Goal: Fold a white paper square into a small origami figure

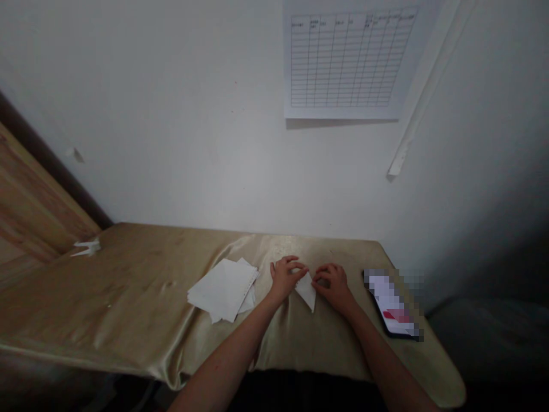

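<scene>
A small white piece of folded paper point(306, 292), pointed at its lower end, is between my two hands just above or on the table. My left hand point(286, 277) pinches its upper left edge between thumb and index finger, the other fingers loosely bent. On the opposite side, my right hand point(332, 283) grips the right edge with thumb and fingertips. To the left of my left hand lies a loose stack of white paper sheets point(225, 286), its sheets unevenly turned.
A gold satin cloth point(128, 286) covers the table, wrinkled near the paper stack. At the right lies a phone point(394, 315) with its screen lit and partly blurred. White scraps point(88, 247) sit at the far left. A printed chart point(347, 63) hangs on the wall point(171, 114).
</scene>
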The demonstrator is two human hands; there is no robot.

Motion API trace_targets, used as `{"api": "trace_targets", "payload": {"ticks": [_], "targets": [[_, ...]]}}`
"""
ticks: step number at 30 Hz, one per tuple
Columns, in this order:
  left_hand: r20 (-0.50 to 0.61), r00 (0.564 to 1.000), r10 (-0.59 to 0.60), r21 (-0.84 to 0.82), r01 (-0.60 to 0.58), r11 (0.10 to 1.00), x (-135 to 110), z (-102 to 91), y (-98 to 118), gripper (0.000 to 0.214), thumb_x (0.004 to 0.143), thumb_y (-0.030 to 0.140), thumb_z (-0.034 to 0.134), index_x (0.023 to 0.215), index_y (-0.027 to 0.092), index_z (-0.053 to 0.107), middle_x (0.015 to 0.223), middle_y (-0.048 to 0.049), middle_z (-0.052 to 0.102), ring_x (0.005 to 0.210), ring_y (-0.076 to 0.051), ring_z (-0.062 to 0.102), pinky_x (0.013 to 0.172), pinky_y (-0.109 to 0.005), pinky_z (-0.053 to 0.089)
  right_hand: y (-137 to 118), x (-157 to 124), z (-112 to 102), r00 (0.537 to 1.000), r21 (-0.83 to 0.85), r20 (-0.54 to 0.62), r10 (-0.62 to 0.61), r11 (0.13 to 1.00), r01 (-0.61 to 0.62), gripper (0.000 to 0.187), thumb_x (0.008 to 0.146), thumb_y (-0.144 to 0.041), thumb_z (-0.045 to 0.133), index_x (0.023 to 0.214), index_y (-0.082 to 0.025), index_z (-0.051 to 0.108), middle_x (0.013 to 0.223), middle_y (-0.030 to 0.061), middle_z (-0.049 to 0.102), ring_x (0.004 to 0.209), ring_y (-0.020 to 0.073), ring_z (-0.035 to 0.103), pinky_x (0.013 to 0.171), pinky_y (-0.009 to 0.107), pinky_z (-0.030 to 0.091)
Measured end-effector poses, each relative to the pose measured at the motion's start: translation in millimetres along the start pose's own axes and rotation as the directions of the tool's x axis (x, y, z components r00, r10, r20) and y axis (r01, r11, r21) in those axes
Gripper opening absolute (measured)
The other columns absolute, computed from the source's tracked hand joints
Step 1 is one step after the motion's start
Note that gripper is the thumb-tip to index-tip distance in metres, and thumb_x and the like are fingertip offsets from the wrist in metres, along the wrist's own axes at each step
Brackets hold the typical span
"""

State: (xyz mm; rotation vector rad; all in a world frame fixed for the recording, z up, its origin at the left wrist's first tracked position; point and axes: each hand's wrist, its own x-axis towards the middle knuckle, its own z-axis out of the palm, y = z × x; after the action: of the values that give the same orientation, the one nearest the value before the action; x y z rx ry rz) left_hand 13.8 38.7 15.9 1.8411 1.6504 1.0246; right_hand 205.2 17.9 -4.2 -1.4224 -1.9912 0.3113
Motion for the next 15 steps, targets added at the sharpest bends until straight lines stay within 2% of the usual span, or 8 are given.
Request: {"api": "trace_targets", "payload": {"ticks": [10,15], "targets": [[0.023,0.999,0.044,0.002,-0.044,0.999,-6,-3.9,10,0.008,0.074,0.037,0.080,0.080,0.032,0.078,0.126,0.0012,0.067,0.123,-0.026,0.053,0.117,-0.058,0.017,-9,4,3,0.992,0.094,-0.121,-0.027,0.995,0.038,0.012,0.085,-0.037,0.066,0.085,-0.028,0.073,0.103,0.0052,0.065,0.108,0.0243,0.051,0.099,0.043,0.038],[0.021,0.999,0.049,0.015,-0.049,0.999,-6,-6.0,11,0.006,0.077,0.037,0.078,0.079,0.032,0.078,0.125,0.0017,0.067,0.123,-0.026,0.053,0.116,-0.057,0.020,-7,4,5,0.993,0.098,-0.112,-0.024,0.995,0.035,0.011,0.086,-0.037,0.066,0.085,-0.028,0.073,0.101,0.0054,0.066,0.108,0.0249,0.051,0.098,0.043,0.039]]}}
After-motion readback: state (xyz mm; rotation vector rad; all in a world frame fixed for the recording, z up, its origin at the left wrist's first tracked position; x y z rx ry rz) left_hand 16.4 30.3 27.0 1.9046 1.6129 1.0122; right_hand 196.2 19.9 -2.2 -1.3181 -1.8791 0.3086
